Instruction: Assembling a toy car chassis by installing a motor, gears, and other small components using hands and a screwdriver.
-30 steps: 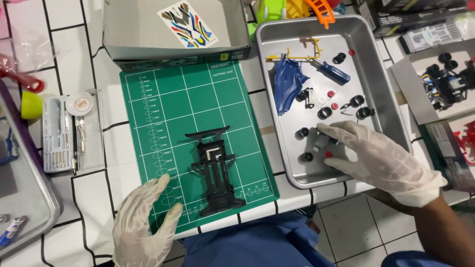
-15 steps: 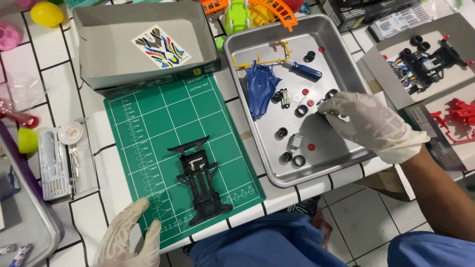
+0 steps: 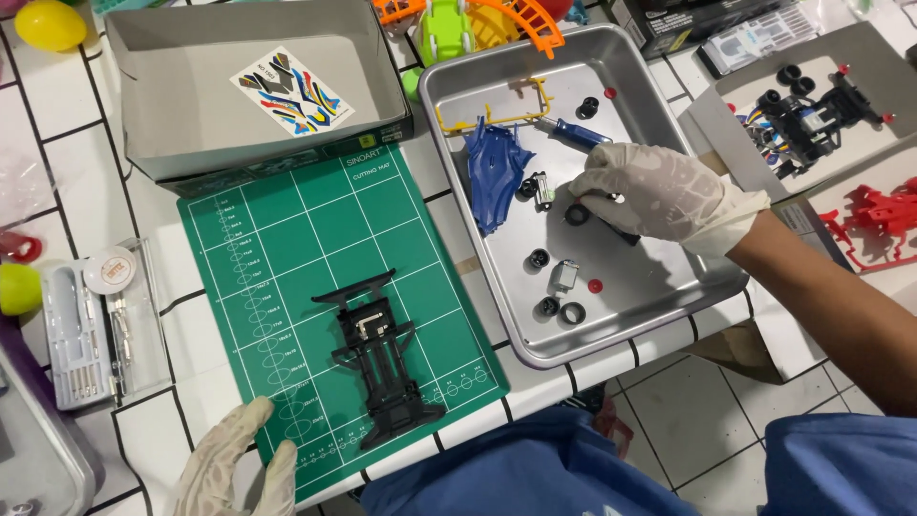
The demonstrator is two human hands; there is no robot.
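Note:
My right hand (image 3: 669, 196), in a white glove, reaches into the metal tray (image 3: 659, 287), fingers bent down over small parts. Its fingertips touch a black tyre (image 3: 576, 215) beside a blue car body shell (image 3: 497, 170); a dark piece lies partly hidden under the palm. Whether the fingers grip anything does not show. My left hand (image 3: 239, 468), also gloved, rests flat and empty at the near left corner of the green cutting mat (image 3: 287, 248). A black toy-car chassis (image 3: 377, 358) lies on the mat, a little to the right of that hand.
More tyres (image 3: 540, 258), a small silver motor (image 3: 565, 276), a red cap (image 3: 595, 286), a blue screwdriver (image 3: 573, 132) and a yellow parts frame (image 3: 497, 115) lie in the tray. A grey box holding a sticker sheet (image 3: 291, 91) stands behind the mat, a tool case (image 3: 95, 325) at its left, car models (image 3: 812, 110) at the right.
My right hand has shifted from the tray's near end toward its middle, onto the parts by the blue shell. My left hand has slid back off the mat toward its near corner.

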